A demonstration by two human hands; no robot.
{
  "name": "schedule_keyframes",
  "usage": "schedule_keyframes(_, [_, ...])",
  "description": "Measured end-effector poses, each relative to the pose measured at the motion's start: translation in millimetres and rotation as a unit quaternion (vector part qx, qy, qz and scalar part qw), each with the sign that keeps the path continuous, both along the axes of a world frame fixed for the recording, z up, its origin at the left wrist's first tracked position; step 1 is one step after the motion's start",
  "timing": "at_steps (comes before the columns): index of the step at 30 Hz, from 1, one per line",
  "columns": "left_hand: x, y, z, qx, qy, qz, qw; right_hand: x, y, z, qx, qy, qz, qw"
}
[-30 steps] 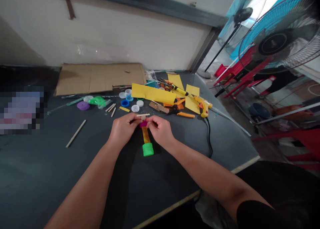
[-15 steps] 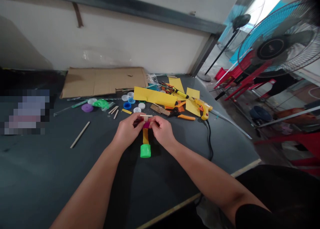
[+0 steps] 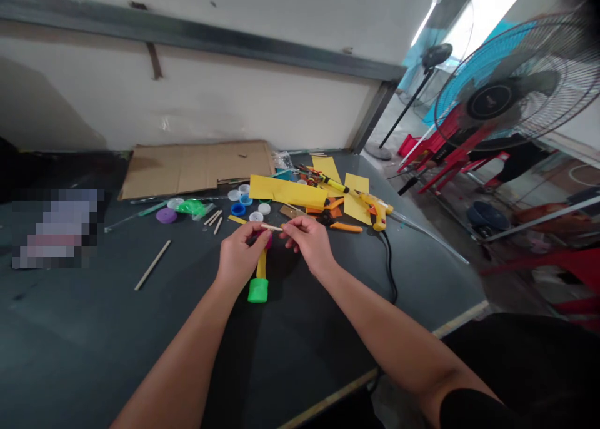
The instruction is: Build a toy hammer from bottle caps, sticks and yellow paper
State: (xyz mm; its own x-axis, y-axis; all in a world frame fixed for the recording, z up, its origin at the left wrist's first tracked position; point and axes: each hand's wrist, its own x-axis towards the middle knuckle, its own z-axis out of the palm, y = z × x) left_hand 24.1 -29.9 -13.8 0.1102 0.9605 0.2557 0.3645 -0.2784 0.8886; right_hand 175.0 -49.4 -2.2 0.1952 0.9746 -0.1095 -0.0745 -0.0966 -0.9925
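Note:
My left hand point(image 3: 238, 252) is closed on a small built piece, its thumb and fingers at the magenta bottle cap point(image 3: 269, 240). Below that cap runs a yellow strip point(image 3: 261, 265), ending in a bright green bottle cap point(image 3: 257, 291). A short pale wooden stick point(image 3: 272, 227) lies crosswise at the top, between both hands' fingertips. My right hand point(image 3: 310, 244) pinches the stick's right end. Fingers hide part of the magenta cap and how the stick meets it.
Behind my hands lie white and blue bottle caps point(image 3: 238, 209), yellow card point(image 3: 285, 191), orange-handled pliers point(image 3: 345, 227) and a yellow glue gun point(image 3: 377, 213) with its black cord. A longer stick point(image 3: 153, 265) and purple cap point(image 3: 166, 215) lie left. Flat cardboard point(image 3: 197, 166) rests by the wall.
The built piece has shifted a little left and tilted. My right fingers have moved from beside the magenta cap to the stick's right end. The camera view has also shifted slightly.

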Motion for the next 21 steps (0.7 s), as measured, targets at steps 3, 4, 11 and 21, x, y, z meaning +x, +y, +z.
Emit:
schedule_keyframes(3, [3,-3,3.8,-0.004,-0.009,0.022,1.0,5,0,3.1,0.013,0.025,-0.027,0.999])
schedule_keyframes(4, [4,-4,4.6,-0.009,-0.011,0.027,1.0,6,0,3.4,0.022,0.03,-0.032,0.999])
schedule_keyframes(11, [6,-5,2.2,0.008,-0.013,0.028,0.999,3,-3,3.9,0.007,0.081,-0.002,0.997])
schedule_keyframes(21, [6,-15,7.7,0.141,0.149,0.012,0.979,-3,-5,4.2,-0.011,0.107,0.004,0.994])
